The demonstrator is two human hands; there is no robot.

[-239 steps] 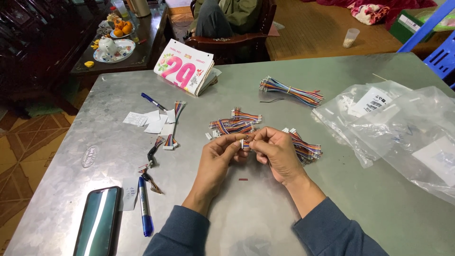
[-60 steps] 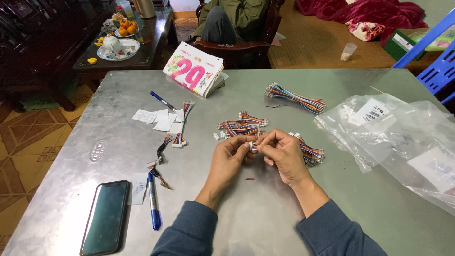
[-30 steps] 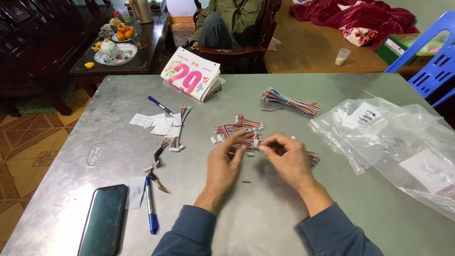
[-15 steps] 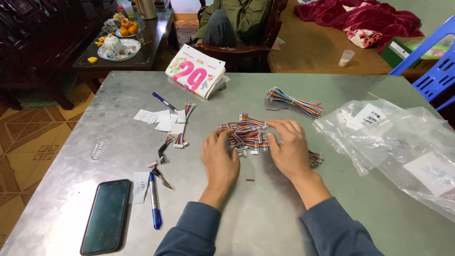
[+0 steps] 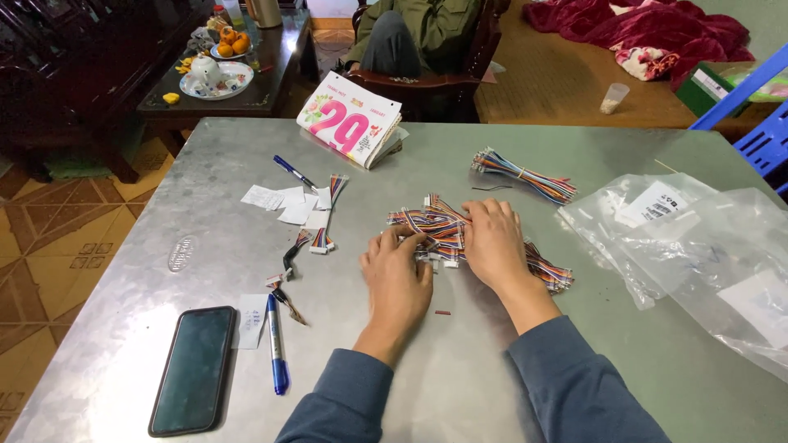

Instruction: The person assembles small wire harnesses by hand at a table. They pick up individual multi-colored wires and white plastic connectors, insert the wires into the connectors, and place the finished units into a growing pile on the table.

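Both hands have dropped from mid-air onto the pile of multicoloured wire harnesses point(image 5: 435, 230) at mid-desk — left hand point(image 5: 400, 275) pinching a connector end, right hand point(image 5: 492, 242) flat, open, pressing. Steadying the bundle prevents tangles.

Both forearms, in blue-grey sleeves, reach forward from the lower edge of the view and converge toward the middle. The left hand point(image 5: 396, 275) lies palm down with its back to the camera, fingers curled forward and the fingertips bent under at the front. The right hand point(image 5: 494, 242) sits just beside it and slightly further forward, also palm down, fingers stretched out and close together, wrist straight with the forearm.
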